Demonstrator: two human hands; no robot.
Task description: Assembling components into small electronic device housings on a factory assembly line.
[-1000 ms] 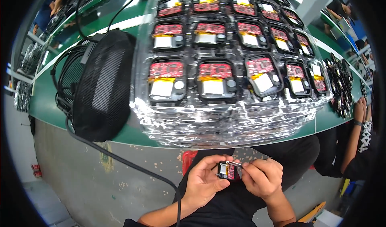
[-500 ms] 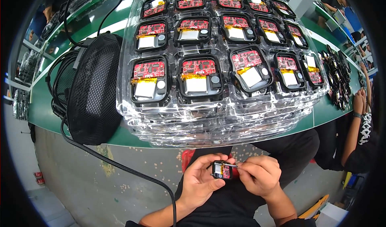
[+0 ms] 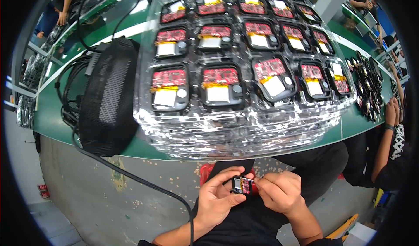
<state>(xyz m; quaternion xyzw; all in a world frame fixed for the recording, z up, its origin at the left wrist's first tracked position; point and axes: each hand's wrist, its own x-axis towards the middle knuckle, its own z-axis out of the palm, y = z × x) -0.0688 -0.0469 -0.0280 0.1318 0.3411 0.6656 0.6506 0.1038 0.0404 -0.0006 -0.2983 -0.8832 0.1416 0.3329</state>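
Observation:
Above my lap, my left hand [image 3: 220, 198] grips a small square device housing [image 3: 241, 185] by its edges, thumb below and fingers behind. The black frame lies open, showing a red circuit board, a yellow strip and a silvery battery. My right hand [image 3: 281, 191] pinches a thin metal tool [image 3: 252, 180], tweezers by its look, whose tip meets the upper part of the housing near the yellow strip. The tip's exact contact is too small to make out. Beyond my hands, a stack of clear plastic trays [image 3: 244, 134] holds several similar open housings [image 3: 221, 85] in rows.
The green table [image 3: 56, 119] bears the tray stack. Left of it lies a black mesh bag [image 3: 107, 102], and a black cable [image 3: 135, 178] runs down past my left forearm. A heap of dark parts [image 3: 366, 87] lies at right, near another person's hands [image 3: 391, 111].
The whole view has shifted slightly, so the trays and bag appear a little further right. My right hand and the tool have moved slightly left over the housing; both grips are unchanged.

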